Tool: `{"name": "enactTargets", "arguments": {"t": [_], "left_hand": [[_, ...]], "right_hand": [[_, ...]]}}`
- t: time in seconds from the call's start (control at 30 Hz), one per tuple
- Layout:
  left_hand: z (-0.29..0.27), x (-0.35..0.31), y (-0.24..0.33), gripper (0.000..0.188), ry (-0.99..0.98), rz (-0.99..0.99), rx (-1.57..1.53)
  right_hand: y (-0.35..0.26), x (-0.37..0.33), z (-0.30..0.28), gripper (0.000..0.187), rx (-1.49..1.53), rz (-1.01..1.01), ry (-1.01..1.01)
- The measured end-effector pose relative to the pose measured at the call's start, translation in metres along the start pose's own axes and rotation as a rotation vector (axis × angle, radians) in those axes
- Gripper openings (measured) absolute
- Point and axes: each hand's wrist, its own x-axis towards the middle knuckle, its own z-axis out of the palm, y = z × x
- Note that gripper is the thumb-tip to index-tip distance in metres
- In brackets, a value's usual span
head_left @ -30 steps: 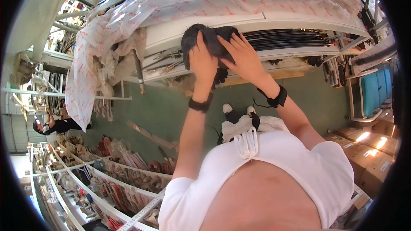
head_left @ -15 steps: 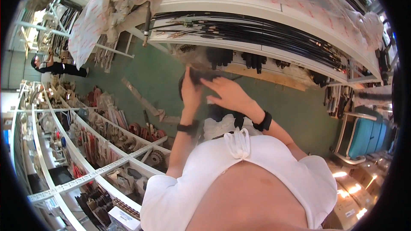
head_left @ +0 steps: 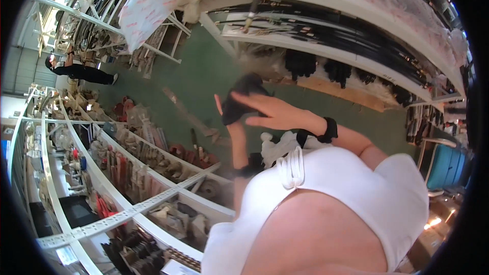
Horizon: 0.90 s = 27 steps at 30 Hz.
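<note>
A black, soft-looking item [head_left: 249, 85], possibly cloth, is in front of me at the height of my hands; motion blur keeps me from telling its exact kind. My left hand [head_left: 234, 126] is behind and under it, with one finger or thumb sticking up past its left side and the rest hidden. Across the front of the item lies my right hand [head_left: 275, 113], its fingers stretched out to the left and its thumb apart below them. Each wrist has a black band.
A white rack [head_left: 326, 48] with long black rods stands ahead, plastic sheeting over it. White shelving [head_left: 153, 201] full of parts lines my left. A long strip [head_left: 186, 112] lies on the green floor. Another person [head_left: 81, 71] stands far left. A blue chair [head_left: 445, 168] is at right.
My view has turned left, so the racks sit further right in it. The black item now stands higher and covers more of my left hand, while my right hand has flattened across it.
</note>
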Motion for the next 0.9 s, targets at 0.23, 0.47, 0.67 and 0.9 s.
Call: {"name": "enactTargets", "arguments": {"t": [0.23, 0.47, 0.67, 0.9], "left_hand": [[-0.115, 0.003, 0.001, 0.052, 0.121, -0.032, -0.062], [-0.096, 0.034, 0.065, 0.078, 0.383, 0.083, -0.14], [-0.128, 0.079, 0.091, 0.079, 0.569, 0.212, 0.085], [-0.109, 0.16, 0.126, 0.073, 0.456, 0.399, -0.003]], "right_hand": [[-0.018, 0.072, 0.072, 0.065, 0.003, -0.104, -0.328], [-0.009, 0.128, 0.063, 0.06, -0.03, -0.027, -0.314], [0.016, 0.161, 0.065, 0.058, -0.108, -0.056, -0.358], [0.023, 0.235, 0.05, 0.065, -0.245, -0.27, -0.092]]}}
